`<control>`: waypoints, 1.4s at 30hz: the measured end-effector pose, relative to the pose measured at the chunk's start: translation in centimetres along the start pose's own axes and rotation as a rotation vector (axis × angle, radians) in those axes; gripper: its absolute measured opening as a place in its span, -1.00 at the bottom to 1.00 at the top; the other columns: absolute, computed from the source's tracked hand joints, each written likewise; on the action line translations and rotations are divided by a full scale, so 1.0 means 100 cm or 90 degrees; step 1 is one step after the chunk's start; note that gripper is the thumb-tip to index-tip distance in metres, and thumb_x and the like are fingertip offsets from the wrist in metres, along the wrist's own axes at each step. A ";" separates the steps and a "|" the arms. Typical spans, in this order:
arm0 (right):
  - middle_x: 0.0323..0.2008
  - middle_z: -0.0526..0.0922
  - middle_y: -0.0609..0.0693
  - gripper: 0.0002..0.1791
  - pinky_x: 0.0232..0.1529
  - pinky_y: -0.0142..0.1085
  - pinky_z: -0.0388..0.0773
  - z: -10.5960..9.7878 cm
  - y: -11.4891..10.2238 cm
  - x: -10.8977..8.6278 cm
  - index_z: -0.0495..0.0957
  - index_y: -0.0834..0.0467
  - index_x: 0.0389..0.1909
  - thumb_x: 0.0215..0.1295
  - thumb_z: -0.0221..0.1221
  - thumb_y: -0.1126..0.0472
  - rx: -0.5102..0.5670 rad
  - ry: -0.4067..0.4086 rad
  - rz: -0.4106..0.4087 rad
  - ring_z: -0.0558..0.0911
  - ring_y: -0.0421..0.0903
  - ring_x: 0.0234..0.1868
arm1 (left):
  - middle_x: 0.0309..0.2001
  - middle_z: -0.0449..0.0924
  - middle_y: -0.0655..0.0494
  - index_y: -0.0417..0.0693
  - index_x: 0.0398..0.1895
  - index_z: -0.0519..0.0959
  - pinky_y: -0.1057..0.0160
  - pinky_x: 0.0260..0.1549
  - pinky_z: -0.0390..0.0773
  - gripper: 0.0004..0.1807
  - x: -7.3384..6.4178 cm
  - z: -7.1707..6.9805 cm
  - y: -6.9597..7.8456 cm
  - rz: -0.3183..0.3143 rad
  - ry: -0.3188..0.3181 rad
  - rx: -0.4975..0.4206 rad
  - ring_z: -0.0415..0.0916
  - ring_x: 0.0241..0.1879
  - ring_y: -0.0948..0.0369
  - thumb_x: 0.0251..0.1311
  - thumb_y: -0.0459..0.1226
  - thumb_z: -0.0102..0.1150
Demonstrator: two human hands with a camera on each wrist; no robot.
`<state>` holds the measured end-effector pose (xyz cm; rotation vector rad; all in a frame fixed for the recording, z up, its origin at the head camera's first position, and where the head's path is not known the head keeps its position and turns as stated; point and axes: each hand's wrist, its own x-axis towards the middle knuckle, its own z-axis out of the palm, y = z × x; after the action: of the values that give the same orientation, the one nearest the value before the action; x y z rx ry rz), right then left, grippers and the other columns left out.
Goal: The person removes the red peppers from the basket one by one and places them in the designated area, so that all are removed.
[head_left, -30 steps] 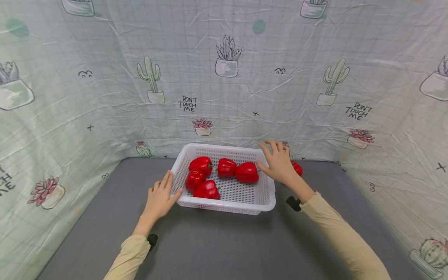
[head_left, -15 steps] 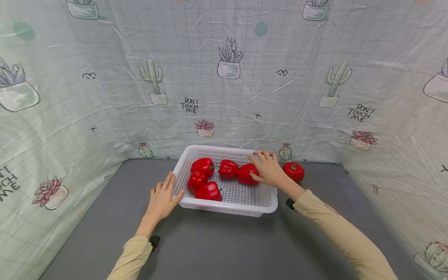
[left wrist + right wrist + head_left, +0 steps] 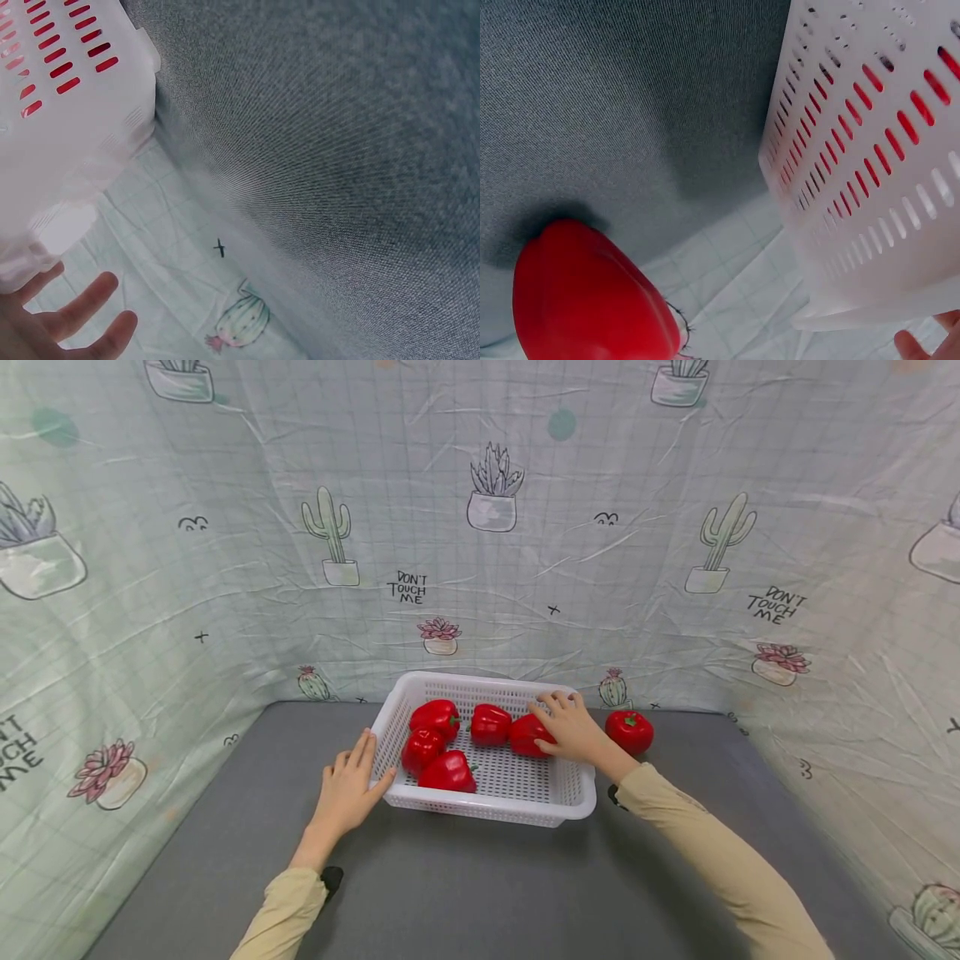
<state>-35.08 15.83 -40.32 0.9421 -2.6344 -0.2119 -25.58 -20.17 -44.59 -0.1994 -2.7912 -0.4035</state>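
A white perforated plastic basket [image 3: 495, 805] sits on the dark grey table with several red bell peppers in it. My left hand [image 3: 347, 789] rests against its left side, fingers fairly straight along the rim and thumb near the front corner. My right hand [image 3: 573, 731] reaches over the right rim and grips the rightmost bell pepper [image 3: 524, 736], fingers behind it and thumb in front; the palm hides part of it. In the right wrist view, the basket wall [image 3: 900, 262] hides most of that hand.
Outside the basket on the right, another red bell pepper [image 3: 629, 732] stands on the table, close to my right wrist. Other peppers [image 3: 447, 772] cluster at the basket's left, and one [image 3: 491, 725] lies beside the gripped one. A cactus-print curtain [image 3: 525, 610] encloses the back and sides.
My right hand has moved left and down from above the right rim onto the rightmost pepper, uncovering the pepper outside. My left hand keeps its place at the basket.
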 end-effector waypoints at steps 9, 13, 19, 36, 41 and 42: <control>0.15 0.38 0.08 -0.32 0.11 0.05 0.18 0.008 0.006 0.005 0.30 0.09 0.18 0.05 0.16 -0.11 -0.003 -0.042 -0.020 0.30 0.06 0.14 | 0.35 0.04 -0.18 -0.26 0.32 0.06 -0.20 -0.10 0.22 -0.21 -0.001 -0.002 0.001 0.005 0.007 -0.009 0.20 0.12 -0.17 0.15 0.07 -0.08; 0.14 0.39 0.08 -0.28 0.10 0.06 0.17 0.011 0.007 0.008 0.29 0.10 0.19 0.02 0.19 -0.12 0.004 -0.070 -0.017 0.29 0.06 0.14 | 0.35 0.04 -0.18 -0.26 0.32 0.06 -0.19 -0.11 0.23 -0.21 -0.001 -0.003 0.001 0.006 0.005 -0.010 0.20 0.12 -0.16 0.15 0.07 -0.09; 0.13 0.40 0.07 -0.24 0.13 0.10 0.14 0.015 0.007 0.012 0.29 0.11 0.20 -0.03 0.23 -0.13 0.007 -0.114 -0.009 0.27 0.06 0.13 | 0.35 0.03 -0.18 -0.26 0.32 0.06 -0.19 -0.11 0.22 -0.21 -0.001 -0.003 0.001 0.006 0.003 -0.010 0.20 0.12 -0.16 0.16 0.07 -0.08; 0.12 0.38 0.12 -0.15 0.10 0.10 0.18 0.022 0.002 0.017 0.31 0.17 0.14 -0.18 0.31 -0.16 -0.031 -0.150 0.008 0.26 0.07 0.12 | 0.35 0.03 -0.17 -0.25 0.33 0.05 -0.19 -0.10 0.22 -0.21 0.000 -0.003 0.001 0.010 0.005 -0.011 0.20 0.11 -0.16 0.16 0.06 -0.09; 0.07 0.44 0.11 -0.16 0.05 0.05 0.21 0.024 0.001 0.016 0.30 0.16 0.11 -0.21 0.33 -0.15 -0.018 -0.150 0.005 0.28 0.06 0.08 | 0.35 0.03 -0.17 -0.25 0.33 0.05 -0.19 -0.11 0.23 -0.21 -0.001 -0.003 0.001 0.011 0.004 -0.010 0.20 0.11 -0.16 0.17 0.06 -0.10; 0.06 0.44 0.10 -0.16 0.04 0.04 0.21 0.024 0.000 0.016 0.29 0.16 0.11 -0.20 0.33 -0.14 -0.014 -0.151 0.005 0.29 0.06 0.07 | 0.35 0.02 -0.18 -0.26 0.33 0.05 -0.19 -0.11 0.22 -0.21 -0.001 -0.003 0.001 0.011 0.003 -0.009 0.20 0.11 -0.16 0.17 0.06 -0.10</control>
<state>-37.10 14.92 -42.10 0.9513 -2.8426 -0.3711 -25.38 -20.16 -44.33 -0.2257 -2.7801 -0.4199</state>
